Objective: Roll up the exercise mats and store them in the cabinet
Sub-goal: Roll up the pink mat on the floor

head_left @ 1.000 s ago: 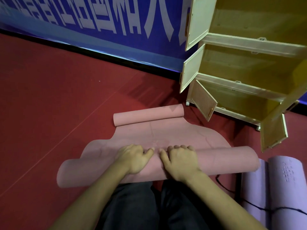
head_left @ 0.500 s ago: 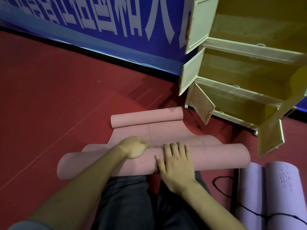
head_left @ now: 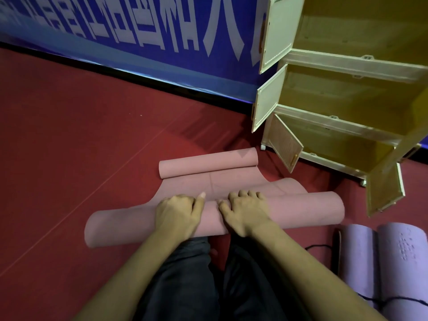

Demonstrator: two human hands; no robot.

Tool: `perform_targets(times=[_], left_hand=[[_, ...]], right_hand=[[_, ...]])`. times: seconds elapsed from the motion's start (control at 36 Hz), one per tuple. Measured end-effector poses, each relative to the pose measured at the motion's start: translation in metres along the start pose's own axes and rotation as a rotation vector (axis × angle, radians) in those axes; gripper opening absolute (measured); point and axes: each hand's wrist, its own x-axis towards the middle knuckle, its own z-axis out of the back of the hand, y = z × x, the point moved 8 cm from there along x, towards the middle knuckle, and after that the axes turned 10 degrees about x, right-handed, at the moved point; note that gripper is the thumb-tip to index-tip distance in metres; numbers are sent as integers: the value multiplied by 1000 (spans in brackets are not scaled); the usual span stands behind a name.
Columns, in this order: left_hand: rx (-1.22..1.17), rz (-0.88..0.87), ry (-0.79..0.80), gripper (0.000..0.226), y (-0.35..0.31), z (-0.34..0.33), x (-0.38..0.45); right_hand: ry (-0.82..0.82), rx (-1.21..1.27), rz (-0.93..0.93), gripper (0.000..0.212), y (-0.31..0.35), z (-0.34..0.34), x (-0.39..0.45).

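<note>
A pink exercise mat (head_left: 301, 212) lies on the red floor in front of my knees. Its near end is wound into a thick roll and its far end (head_left: 208, 165) curls into a smaller roll. A short flat stretch joins the two. My left hand (head_left: 178, 213) and my right hand (head_left: 245, 212) lie side by side on top of the near roll, fingers curled over its far side. The cream cabinet (head_left: 342, 63) stands at the upper right with its doors swung open and its yellow shelves bare.
Two rolled purple mats (head_left: 393, 256) lie at the lower right with a black cord (head_left: 317, 247) across them. A blue banner (head_left: 129, 26) with white lettering runs along the back wall. An open lower cabinet door (head_left: 284, 144) juts out near the far roll.
My right hand's fingers have curled over the roll again, and my left hand has shifted onto its top. The near roll sits closer to the far roll than a second ago.
</note>
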Motion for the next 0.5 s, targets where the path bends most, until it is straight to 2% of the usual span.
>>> perform_targets(times=[0.06,0.17,0.25,0.33,0.42,0.5], left_hand=[[68,-45,-27,63,-6,4,-4],[167,-73,29,58,-15,-5,-11],[193,-70,47,59,-18,-15,-19],[205,-71,11,55,-17,-14,-18],[194,-71,64,57,-14,-14,-5],[235,-72,198,65,-17,-12,11]], right_hand=[[27,-11,-2,60,-1,0,7],[61,-36,-2,63,-3,-2,16],[94,-54,-4,70,-5,-2,17],[100,-53,-6,67,-5,-5,16],[62,-56,2,67,-6,-5,14],[-60,-36,-4,67,-6,3,15]])
